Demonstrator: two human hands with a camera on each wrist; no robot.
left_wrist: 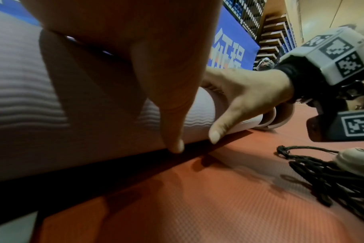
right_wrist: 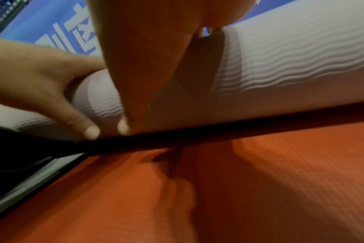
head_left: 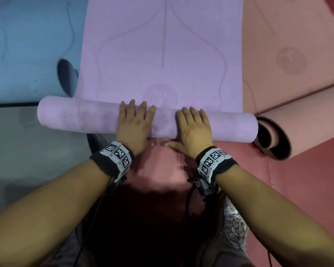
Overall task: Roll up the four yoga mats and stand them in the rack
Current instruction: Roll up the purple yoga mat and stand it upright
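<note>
1. Nearest me, just behind both wrists, lies the red floor padding (head_left: pixel 297 189). Dark cords (left_wrist: pixel 322 177) trail on it below the right wrist.
2. My left hand (head_left: pixel 133 126) and right hand (head_left: pixel 195 128) sit side by side but apart, with a gap of mat between them. Both are spread flat, palms down, fingers straight over the top of the rolled part of the purple mat (head_left: pixel 81 116). The thumbs (left_wrist: pixel 215 134) reach down the near side of the roll towards the floor. Neither hand closes around it; they press.
3. The roll lies crosswise under my palms and sticks out well past both hands. It looks thick already, yet beyond my fingertips a long stretch of the same mat (head_left: pixel 162 45) is flat, so I judge this mat only partly rolled.
4. Outside my right hand, touching the end of the purple roll or very nearly so, the pink mat (head_left: pixel 289 116) has a loose open curl at its near end, the rest flat beyond.
5. Outside my left hand and farther off, the blue mat (head_left: pixel 27 54) is also curled at its near end only.
6. I see three mats here, no fourth and no rack. By my reckoning nothing is stood away yet: finishing this roll, the other mats and all the racking remain.
</note>
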